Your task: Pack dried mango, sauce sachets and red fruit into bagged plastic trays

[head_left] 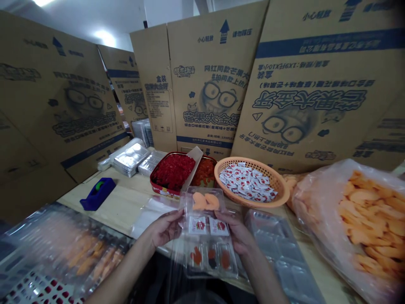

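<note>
Between my two hands is a clear plastic tray [210, 249], tilted toward me over the table's front edge. Orange candy pieces [205, 201] fill its top compartment. Two white sachets with red print [198, 226] lie in the middle row, and small red and dark pieces [196, 255] sit in the bottom compartments. My left hand [166, 228] grips the tray's left edge, thumb on top. On the opposite edge, my right hand [236, 230] pinches the rim. A clear plastic sleeve or film seems to hang around the tray's left side; its outline is hard to make out.
Behind the tray stand a tin of red pieces [174, 171] and an orange basket of sachets [249, 181]. A bag of orange candy [373, 223] and clear trays [281, 249] are right. Left are a blue tape dispenser [98, 194] and a white crate [41, 287]. Cardboard boxes [209, 84] wall the back.
</note>
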Demonstrator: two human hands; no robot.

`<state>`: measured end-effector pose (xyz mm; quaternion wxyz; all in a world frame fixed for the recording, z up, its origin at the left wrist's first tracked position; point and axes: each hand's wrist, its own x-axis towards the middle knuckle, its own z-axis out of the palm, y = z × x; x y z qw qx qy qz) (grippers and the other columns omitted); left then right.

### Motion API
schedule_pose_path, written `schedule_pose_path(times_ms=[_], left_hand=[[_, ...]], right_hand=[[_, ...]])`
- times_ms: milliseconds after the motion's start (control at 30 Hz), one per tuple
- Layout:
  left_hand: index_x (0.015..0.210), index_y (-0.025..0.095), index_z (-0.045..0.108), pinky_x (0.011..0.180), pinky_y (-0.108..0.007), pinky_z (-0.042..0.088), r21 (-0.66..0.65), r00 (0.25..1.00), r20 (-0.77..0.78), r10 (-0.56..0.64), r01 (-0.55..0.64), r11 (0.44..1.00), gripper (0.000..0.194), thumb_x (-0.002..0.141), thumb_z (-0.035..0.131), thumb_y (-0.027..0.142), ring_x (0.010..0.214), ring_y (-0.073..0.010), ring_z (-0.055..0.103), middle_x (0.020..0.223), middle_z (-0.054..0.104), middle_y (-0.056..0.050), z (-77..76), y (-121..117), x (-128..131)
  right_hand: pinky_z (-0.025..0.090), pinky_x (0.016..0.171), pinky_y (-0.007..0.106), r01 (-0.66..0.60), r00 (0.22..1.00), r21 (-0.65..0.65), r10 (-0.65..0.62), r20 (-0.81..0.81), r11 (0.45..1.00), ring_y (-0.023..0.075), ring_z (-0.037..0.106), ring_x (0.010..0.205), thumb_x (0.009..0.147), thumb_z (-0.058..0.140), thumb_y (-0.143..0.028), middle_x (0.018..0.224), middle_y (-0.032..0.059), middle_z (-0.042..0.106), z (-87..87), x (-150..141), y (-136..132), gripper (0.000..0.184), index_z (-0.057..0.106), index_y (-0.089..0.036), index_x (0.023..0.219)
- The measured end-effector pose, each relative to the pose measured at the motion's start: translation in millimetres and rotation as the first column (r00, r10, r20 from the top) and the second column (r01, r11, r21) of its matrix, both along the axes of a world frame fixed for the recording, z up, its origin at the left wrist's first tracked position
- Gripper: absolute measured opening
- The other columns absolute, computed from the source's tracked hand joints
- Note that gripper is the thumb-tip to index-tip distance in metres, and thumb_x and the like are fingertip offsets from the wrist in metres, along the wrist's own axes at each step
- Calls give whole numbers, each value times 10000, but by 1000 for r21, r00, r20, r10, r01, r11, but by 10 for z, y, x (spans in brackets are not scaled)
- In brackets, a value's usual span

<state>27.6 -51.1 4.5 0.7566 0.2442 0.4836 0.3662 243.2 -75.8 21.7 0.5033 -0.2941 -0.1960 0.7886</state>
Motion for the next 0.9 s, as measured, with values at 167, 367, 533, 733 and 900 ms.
schedule_pose_path(times_ms=[167,367,533,733,900], left_hand=[[693,148,604,570,-193,448,185,983,-19,181,-174,967,285,555,774,331,537,-67,555,623,632,30,61,12,25],[680,130,596,568,-246,462,333,955,-213,205,-126,935,394,519,756,453,538,-117,586,585,615,13,128,1,-34],[597,135,550,557,-226,437,417,928,-311,207,-62,907,385,459,789,403,528,-93,539,547,584,29,128,-88,-61],[617,138,540,554,-201,381,536,909,-353,222,2,844,316,510,778,316,547,-72,488,581,571,35,135,-194,37],[650,142,549,564,-198,378,532,911,-367,189,38,846,298,518,774,286,568,-76,491,599,565,39,186,-231,54]], right_hand=[[535,740,344,83,997,-76,-81,17,994,212,680,763,626,723,-121,809,45,721,-74,-40,-22,273,666,-150,891],[540,764,373,221,975,-85,-222,0,972,220,681,753,628,714,-157,754,21,721,-165,66,55,211,672,-178,834],[561,721,351,466,875,-167,-480,-55,869,182,675,696,747,604,-204,744,14,718,68,254,277,178,646,-186,919],[564,691,307,563,817,-64,-567,-109,824,145,667,671,811,545,-267,789,4,717,394,114,494,204,626,-192,983],[548,753,310,579,815,93,-573,-79,810,151,665,757,752,612,-241,827,9,712,320,-39,584,252,630,-196,999]])
